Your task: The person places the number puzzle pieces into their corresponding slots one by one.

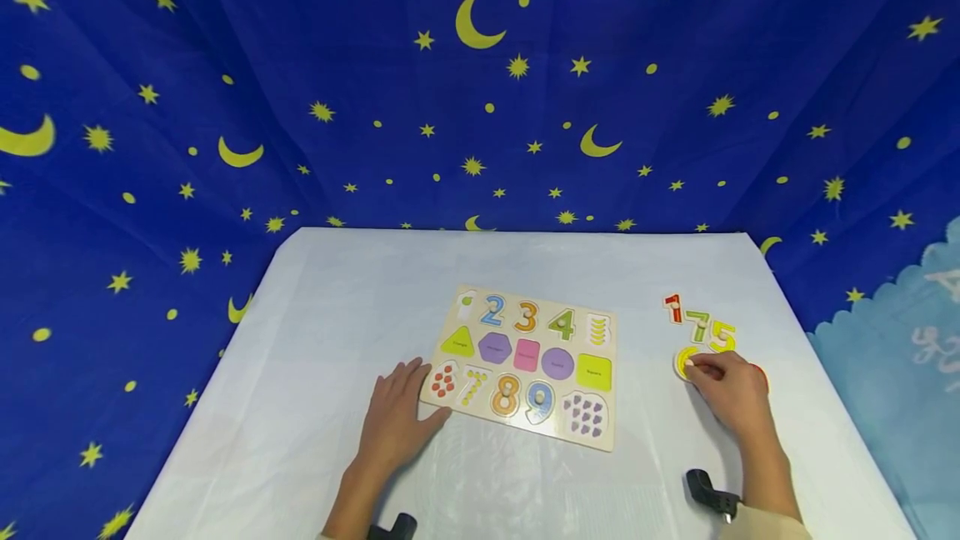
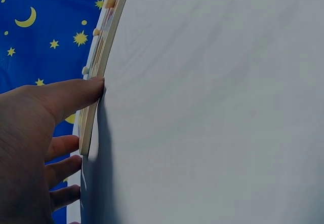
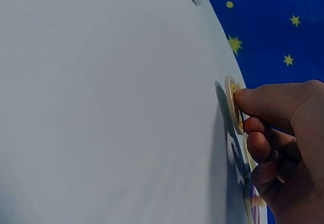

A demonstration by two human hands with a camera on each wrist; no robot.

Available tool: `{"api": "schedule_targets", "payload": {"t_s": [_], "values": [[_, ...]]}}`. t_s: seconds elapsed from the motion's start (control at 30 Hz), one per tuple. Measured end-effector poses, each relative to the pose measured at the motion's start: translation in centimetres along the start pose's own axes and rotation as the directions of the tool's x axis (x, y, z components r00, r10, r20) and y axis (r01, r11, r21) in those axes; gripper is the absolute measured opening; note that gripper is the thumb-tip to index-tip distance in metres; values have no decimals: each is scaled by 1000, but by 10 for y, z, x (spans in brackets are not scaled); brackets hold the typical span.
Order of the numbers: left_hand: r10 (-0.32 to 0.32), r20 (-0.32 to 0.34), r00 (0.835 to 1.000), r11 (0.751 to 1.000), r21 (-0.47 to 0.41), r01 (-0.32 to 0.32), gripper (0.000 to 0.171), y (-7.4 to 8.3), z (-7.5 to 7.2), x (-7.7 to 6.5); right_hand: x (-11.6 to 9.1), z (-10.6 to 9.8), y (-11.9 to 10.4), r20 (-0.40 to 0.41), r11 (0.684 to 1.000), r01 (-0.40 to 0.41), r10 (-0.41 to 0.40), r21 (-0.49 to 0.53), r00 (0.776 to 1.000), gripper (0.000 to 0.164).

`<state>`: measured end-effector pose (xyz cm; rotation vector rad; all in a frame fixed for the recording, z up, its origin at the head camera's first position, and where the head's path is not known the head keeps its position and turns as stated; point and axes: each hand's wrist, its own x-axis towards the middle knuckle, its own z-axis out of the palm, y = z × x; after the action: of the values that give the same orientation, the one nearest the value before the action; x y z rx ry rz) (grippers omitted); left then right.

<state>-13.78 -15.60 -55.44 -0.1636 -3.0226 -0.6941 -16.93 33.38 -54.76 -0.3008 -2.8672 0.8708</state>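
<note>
A wooden number puzzle board (image 1: 551, 342) lies on the white table. My left hand (image 1: 401, 419) rests at its left edge, fingers extended; in the left wrist view the thumb (image 2: 81, 93) touches the board's side (image 2: 93, 112). At the right, my right hand (image 1: 731, 394) pinches a rounded yellow number puzzle piece (image 1: 684, 361). In the right wrist view that piece (image 3: 234, 105) stands slightly off the table, above its shadow. Just beyond lie a red number 1 (image 1: 672, 308), a green 7 (image 1: 697, 325) and a yellow 5 (image 1: 723, 337). A red piece (image 1: 762, 375) is mostly hidden behind the right hand.
Blue number 2 (image 1: 493, 310), orange 3 (image 1: 527, 317), green 4 (image 1: 562, 324) and further pieces sit in the board. Several recesses show printed fruit, such as the grapes slot (image 1: 586, 417). A blue star-and-moon cloth (image 1: 480, 107) hangs behind the table (image 1: 337, 298).
</note>
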Motion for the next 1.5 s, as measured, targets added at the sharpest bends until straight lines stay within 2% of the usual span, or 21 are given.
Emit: {"api": "schedule_targets", "payload": {"t_s": [0.33, 0.53, 0.8, 1.17, 1.37, 1.5], "values": [[0, 1, 1000, 1000, -5, 0, 77, 0, 3, 1, -1, 8, -25, -8, 997, 70, -69, 18, 998, 27], [-4, 12, 1000, 1000, -3, 4, 78, -1, 2, 1, -2, 20, -43, 25, 996, 77, -78, 33, 997, 27], [-13, 7, 1000, 1000, 4, 13, 77, -1, -2, 3, 3, 36, -70, 40, 989, 129, -132, 78, 990, 25], [4, 7, 1000, 1000, 2, -4, 77, -2, 2, -1, -5, 46, -89, 44, 981, 162, -167, 106, 985, 20], [13, -16, 1000, 1000, 5, -13, 76, -1, 0, -1, -6, 53, -104, 68, 980, 172, -180, 104, 981, 20], [2, -5, 1000, 1000, 4, -2, 76, -2, -1, 0, -7, 56, -113, 71, 974, 196, -205, 111, 976, 19]]}}
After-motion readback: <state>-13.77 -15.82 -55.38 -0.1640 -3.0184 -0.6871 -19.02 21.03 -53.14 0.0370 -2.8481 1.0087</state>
